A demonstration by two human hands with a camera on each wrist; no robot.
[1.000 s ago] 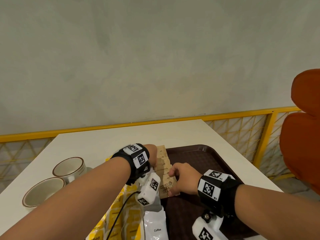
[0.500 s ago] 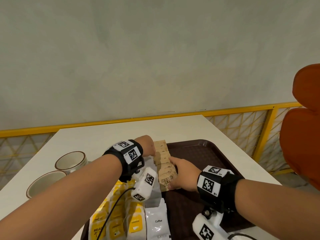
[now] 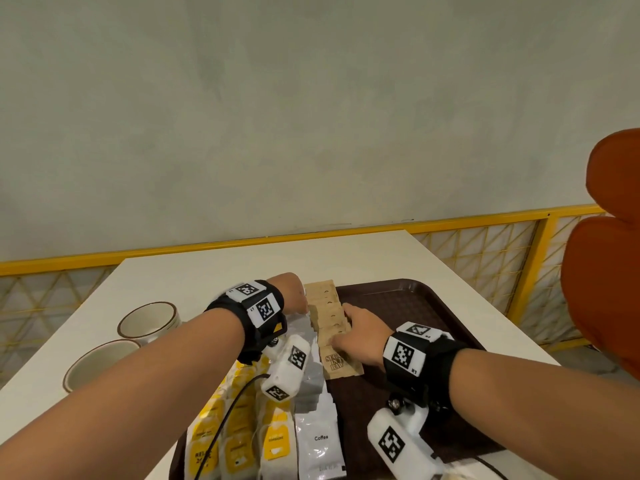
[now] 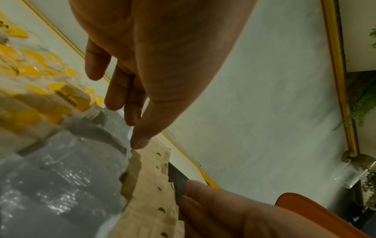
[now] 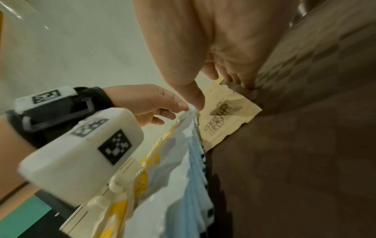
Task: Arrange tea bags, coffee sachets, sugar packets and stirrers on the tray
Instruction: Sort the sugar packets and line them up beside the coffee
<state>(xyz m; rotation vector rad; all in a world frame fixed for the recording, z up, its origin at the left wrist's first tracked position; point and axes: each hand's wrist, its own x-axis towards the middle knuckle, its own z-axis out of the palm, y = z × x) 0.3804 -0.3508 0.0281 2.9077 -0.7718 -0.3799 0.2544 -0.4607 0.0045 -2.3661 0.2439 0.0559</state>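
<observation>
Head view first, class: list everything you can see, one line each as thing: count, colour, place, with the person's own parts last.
tray: one, dark brown, on the table.
table: one, white, against the railing.
sugar packets: an overlapping row, count unclear, tan, far middle of the tray.
coffee sachets: an overlapping row, white and silver, left of the sugar.
tea bags: several, yellow and white, tray's left edge.
cups: two, cream with brown rims, on the table left of the tray.
railing: yellow, behind the table.
chair: orange, far right.
left hand: fingertips at the row's left edge.
right hand: resting on the row's right side.
</observation>
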